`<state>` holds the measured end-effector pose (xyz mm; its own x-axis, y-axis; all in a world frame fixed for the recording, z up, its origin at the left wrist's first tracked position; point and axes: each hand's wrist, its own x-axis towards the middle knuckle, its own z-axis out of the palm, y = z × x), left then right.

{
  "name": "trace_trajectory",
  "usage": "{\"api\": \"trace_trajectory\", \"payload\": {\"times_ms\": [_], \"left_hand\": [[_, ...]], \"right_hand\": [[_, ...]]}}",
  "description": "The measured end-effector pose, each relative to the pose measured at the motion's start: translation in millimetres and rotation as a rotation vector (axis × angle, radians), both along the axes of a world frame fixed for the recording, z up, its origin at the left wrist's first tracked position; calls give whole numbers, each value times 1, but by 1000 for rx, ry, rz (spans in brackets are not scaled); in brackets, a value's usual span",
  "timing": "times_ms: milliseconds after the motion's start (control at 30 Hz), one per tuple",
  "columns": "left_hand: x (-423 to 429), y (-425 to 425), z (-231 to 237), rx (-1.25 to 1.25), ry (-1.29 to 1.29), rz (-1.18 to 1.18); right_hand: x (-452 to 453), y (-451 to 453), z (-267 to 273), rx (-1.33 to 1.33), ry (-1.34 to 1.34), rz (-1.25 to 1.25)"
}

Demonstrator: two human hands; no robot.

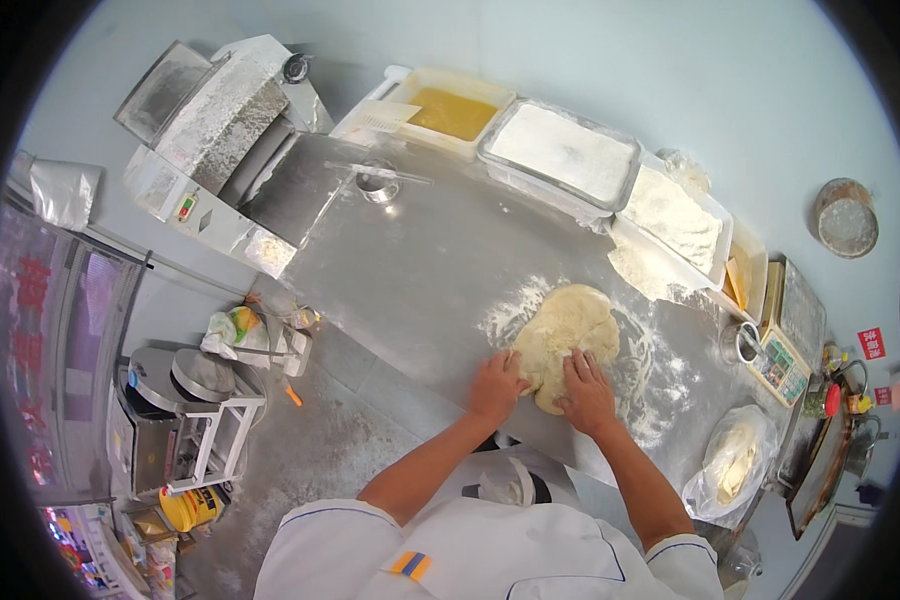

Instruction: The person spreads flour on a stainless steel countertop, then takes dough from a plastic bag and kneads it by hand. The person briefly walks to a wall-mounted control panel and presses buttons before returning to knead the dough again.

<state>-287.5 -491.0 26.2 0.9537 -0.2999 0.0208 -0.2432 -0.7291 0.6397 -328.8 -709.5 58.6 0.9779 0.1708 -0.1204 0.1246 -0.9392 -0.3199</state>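
Note:
A large, lumpy piece of pale dough (574, 322) lies on the grey metal worktable (420, 262), with loose flour (649, 367) dusted around it. At the dough's near left edge, my left hand (496, 386) grips its rim, fingers curled over the side. My right hand (586, 390) lies on the near right part of the dough with its fingers spread, pressing on top. The dough's underside is hidden.
Along the back stand a tub of yellow liquid (454, 112), a tub of white flour (566, 154) and another flour tub (675, 217). A floury dough machine (225, 127) is at left. To the right are a digital scale (781, 367), a metal cup (736, 343) and bagged dough (736, 465).

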Motion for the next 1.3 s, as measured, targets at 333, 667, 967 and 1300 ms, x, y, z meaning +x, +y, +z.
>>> {"api": "trace_trajectory", "payload": {"times_ms": [333,667,967,1300], "left_hand": [[-16,26,-12,190,-382,-214],[5,34,5,187,-178,-355],[54,64,-20,-24,-360,-598],[63,72,-46,-127,-76,-712]], "right_hand": [[0,-4,-7,47,-13,19],[50,14,43,-116,122,35],[308,160,48,255,-156,-100],[462,287,-38,61,-130,-48]]}}
